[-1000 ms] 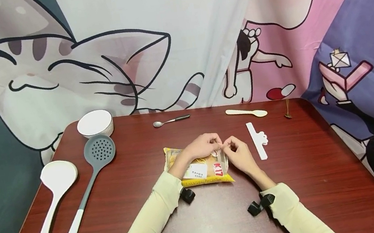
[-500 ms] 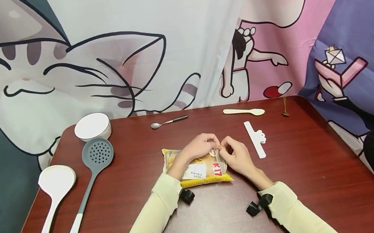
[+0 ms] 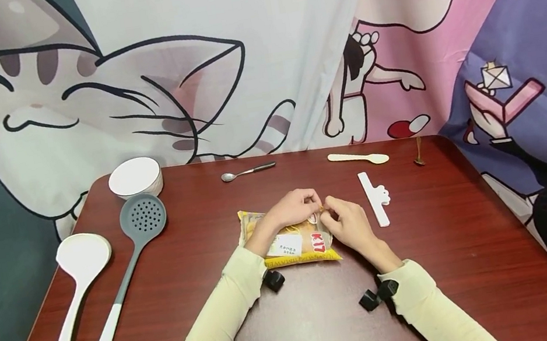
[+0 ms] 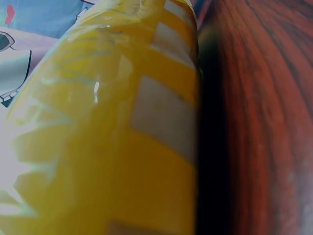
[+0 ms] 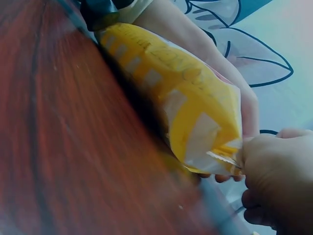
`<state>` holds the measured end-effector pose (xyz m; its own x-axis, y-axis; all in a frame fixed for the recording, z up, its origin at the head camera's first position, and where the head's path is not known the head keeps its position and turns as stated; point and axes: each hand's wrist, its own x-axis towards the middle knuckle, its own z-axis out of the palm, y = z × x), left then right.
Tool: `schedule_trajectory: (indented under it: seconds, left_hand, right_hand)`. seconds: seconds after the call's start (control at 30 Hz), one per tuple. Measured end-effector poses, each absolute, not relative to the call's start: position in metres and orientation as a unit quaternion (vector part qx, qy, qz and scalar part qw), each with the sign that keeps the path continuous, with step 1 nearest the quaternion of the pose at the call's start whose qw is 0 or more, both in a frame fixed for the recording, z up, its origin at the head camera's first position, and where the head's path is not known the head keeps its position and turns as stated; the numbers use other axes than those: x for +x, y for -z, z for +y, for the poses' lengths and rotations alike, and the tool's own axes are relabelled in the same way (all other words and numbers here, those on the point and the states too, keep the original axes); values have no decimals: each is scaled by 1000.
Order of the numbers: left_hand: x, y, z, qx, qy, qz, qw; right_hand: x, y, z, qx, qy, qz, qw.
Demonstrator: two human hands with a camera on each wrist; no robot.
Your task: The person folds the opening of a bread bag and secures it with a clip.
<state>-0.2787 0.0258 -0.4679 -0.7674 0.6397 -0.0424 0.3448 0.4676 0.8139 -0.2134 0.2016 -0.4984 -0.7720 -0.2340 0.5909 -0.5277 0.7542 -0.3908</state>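
A yellow, partly see-through food packet [image 3: 285,245] with a white label and red "K17" lettering lies on the table. Reaching over its top, my left hand [image 3: 294,207] pinches the far right corner. My right hand [image 3: 352,225] comes from the right and pinches the same edge, its fingertips close against the left ones. The right wrist view shows the packet's crimped end [image 5: 222,157] drawn between the fingers of both hands. In the left wrist view the packet's yellow side [image 4: 112,127] fills most of the picture, and the left hand is out of sight.
Right of the hands lies a white clip [image 3: 376,199]. A metal spoon [image 3: 248,171] and a pale spoon [image 3: 358,158] lie along the far edge. To the left are a white bowl [image 3: 135,178], a grey skimmer [image 3: 142,215] and a white ladle [image 3: 84,258].
The head view has shifted slightly. Both hands stay at the packet's far right corner, with only small finger movements; the packet stays in place on the table.
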Motion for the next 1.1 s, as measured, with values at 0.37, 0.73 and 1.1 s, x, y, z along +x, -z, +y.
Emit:
schedule_trajectory:
  seconds: [0.37,0.73,1.1]
  left_hand:
    - [-278,466,26,299,-397,850,175]
    - [-281,467,27,290,-420,832,216]
    - [-279,460,23,259,-452,805,284]
  right_hand:
    - [-218,503,211,288,-252,-882,276]
    - [-217,500,214,328,-182,-880,291]
    - [-216,501,216,347,-198,-864,307]
